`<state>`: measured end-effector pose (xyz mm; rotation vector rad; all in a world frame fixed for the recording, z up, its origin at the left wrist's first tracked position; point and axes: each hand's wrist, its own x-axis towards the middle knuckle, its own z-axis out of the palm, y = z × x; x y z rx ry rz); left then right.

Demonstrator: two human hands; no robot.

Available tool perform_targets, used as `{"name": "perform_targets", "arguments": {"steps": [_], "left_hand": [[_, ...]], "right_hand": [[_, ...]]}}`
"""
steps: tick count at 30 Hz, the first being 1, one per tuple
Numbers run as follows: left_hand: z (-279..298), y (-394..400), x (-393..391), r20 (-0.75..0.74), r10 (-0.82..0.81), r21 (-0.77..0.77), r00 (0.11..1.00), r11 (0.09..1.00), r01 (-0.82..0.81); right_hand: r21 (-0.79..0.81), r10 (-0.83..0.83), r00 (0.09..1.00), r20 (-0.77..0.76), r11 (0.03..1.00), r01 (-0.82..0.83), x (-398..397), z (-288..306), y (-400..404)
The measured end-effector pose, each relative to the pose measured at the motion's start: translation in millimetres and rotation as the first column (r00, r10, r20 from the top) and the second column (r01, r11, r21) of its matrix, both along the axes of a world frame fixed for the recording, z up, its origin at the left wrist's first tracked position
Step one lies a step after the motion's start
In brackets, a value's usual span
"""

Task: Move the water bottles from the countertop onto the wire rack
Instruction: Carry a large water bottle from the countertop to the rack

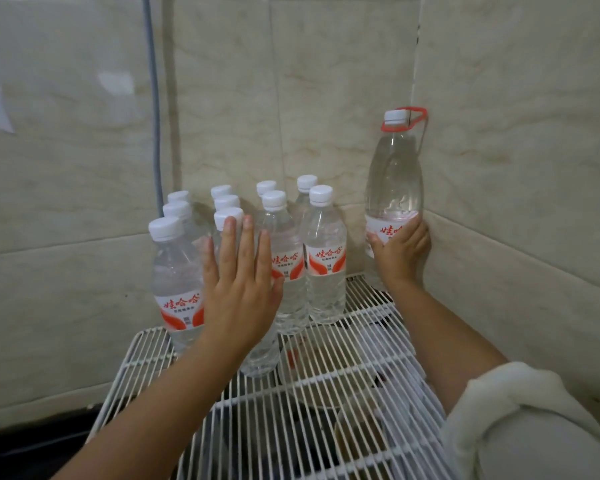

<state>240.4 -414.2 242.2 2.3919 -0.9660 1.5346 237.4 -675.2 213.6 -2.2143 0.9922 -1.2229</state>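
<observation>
Several small clear water bottles (324,258) with white caps and red-and-white labels stand in rows at the back of a white wire rack (326,393). My left hand (239,282) is flat with straight fingers against the front bottles in the middle of the group. My right hand (400,252) grips the label band of a tall water bottle (394,181) with a white cap and red carry handle. This bottle is upright at the rack's far right corner by the wall; its base is hidden behind my hand.
Beige tiled walls close the rack in at the back and right. A grey cable (155,116) runs down the back wall. Dark items (291,427) lie under the rack wires. The near half of the rack carries no bottles.
</observation>
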Motion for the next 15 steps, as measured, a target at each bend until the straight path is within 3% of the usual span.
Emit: {"name": "perform_targets", "arguments": {"steps": [5, 10, 15], "left_hand": [[2, 1, -4, 0.022, 0.077, 0.054, 0.997, 0.995, -0.078], [8, 3, -13, -0.09, 0.087, 0.115, 0.992, 0.99, -0.077], [3, 6, -17, -0.264, 0.072, 0.151, 0.962, 0.988, -0.032]], "right_hand": [[0.009, 0.011, 0.99, -0.14, 1.0, -0.01, -19, 13, 14], [-0.12, 0.031, 0.943, -0.331, 0.99, -0.075, -65, 25, 38], [-0.204, 0.075, 0.923, -0.377, 0.965, -0.162, -101, 31, 75]]}}
